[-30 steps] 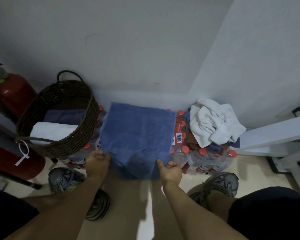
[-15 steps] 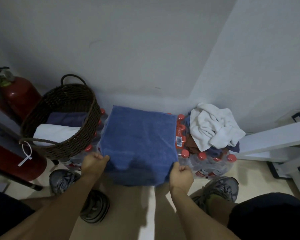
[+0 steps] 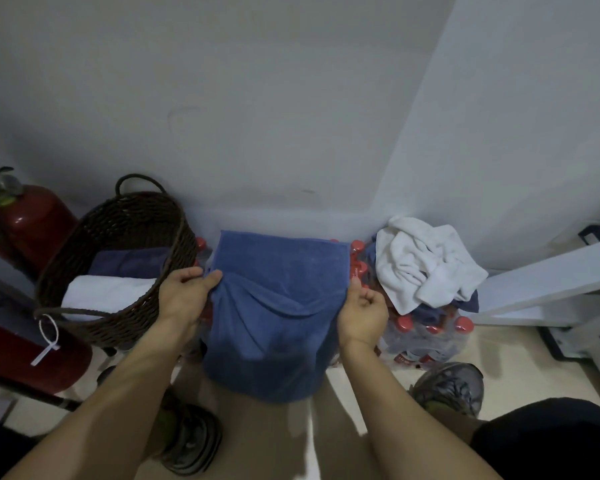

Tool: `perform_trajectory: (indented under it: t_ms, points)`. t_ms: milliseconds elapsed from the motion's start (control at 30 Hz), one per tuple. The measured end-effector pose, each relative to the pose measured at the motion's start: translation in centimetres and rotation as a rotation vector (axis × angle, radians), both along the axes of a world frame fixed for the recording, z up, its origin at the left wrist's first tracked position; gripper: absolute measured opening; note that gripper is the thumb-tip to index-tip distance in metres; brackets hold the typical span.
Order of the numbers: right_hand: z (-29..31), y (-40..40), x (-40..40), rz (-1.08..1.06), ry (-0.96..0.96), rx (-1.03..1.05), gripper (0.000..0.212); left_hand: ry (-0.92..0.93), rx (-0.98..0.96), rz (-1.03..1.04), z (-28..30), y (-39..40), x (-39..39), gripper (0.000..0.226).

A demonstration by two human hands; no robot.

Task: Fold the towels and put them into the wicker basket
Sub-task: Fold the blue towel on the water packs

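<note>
Two hands' fingers pinch blue towel (image 3: 278,306) between wicker basket (image 3: 118,271) and bottles (image 3: 426,337)

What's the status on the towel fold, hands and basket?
Left hand and right hand each pinch a side edge of the blue towel, mid-fold over the bottle packs. Wicker basket holds two folded towels. White towel still crumpled.
</note>
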State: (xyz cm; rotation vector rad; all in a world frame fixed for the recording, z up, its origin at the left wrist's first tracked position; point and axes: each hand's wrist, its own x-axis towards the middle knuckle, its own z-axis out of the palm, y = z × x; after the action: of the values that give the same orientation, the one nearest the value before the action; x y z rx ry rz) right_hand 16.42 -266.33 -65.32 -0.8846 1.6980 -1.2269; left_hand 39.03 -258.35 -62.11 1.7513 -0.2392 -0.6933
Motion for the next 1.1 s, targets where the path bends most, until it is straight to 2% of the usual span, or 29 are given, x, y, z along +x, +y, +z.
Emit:
perform_trajectory:
  t_ms: [100, 167, 233, 267, 333, 433, 467, 533, 600, 700, 800, 967, 1100]
  points:
    - [1.6, -1.7, 0.0, 0.097, 0.015, 0.007, 0.016, 0.004, -0.129, -0.141, 0.3, -0.5, -0.1, 0.044]
    - [2.0, -2.3, -0.1, 0.232, 0.145, 0.085, 0.024, -0.066, -0.11, -0.345, -0.2, -0.4, 0.2, 0.055]
    - [1.8, -1.9, 0.0, 0.312, 0.429, 0.117, 0.034, -0.302, 0.041, -0.573, -1.3, 0.0, 0.7, 0.066]
    - [1.6, -1.2, 0.3, 0.339, 0.525, 0.056, 0.033, -0.448, 0.133, -0.653, -2.0, 0.3, 0.9, 0.069]
    - [0.7, 0.7, 1.5, 0.471, 0.549, -0.131, 0.026, -0.63, 0.24, -0.657, -3.5, 1.0, 0.9, 0.067]
    - [-1.6, 3.3, 3.9, 0.802, 0.513, -0.288, 0.015, -0.723, 0.234, -0.453, -5.1, 2.1, 0.7, 0.057]
    - [-2.4, 3.9, 4.6, 0.898, 0.539, -0.321, 0.014, -0.727, 0.233, -0.373, -5.5, 2.4, 0.6, 0.054]
    - [-3.9, 4.6, 5.7, 1.048, 0.639, -0.347, 0.028, -0.662, 0.186, -0.209, -6.1, 3.2, 0.3, 0.047]
    - [-4.7, 4.7, 6.4, 1.08, 0.742, -0.38, 0.04, -0.555, 0.12, -0.091, -7.0, 4.3, -0.4, 0.029]
    - [-4.9, 4.6, 7.1, 1.019, 0.831, -0.395, 0.038, -0.498, 0.197, -0.22, -9.8, 7.0, -1.2, 0.011]
    - [-4.8, 4.5, 7.8, 0.969, 0.822, -0.369, 0.022, -0.402, 0.239, -0.364, -11.6, 8.4, -1.0, 0.019]
    - [-5.0, 4.5, 8.0, 0.901, 0.689, -0.382, 0.011, -0.385, 0.234, -0.369, -13.1, 7.6, 0.0, 0.025]
    - [-5.1, 4.1, 7.9, 0.908, 0.627, -0.358, 0.01, -0.32, 0.302, -0.268, -13.7, 7.4, 0.0, 0.013]
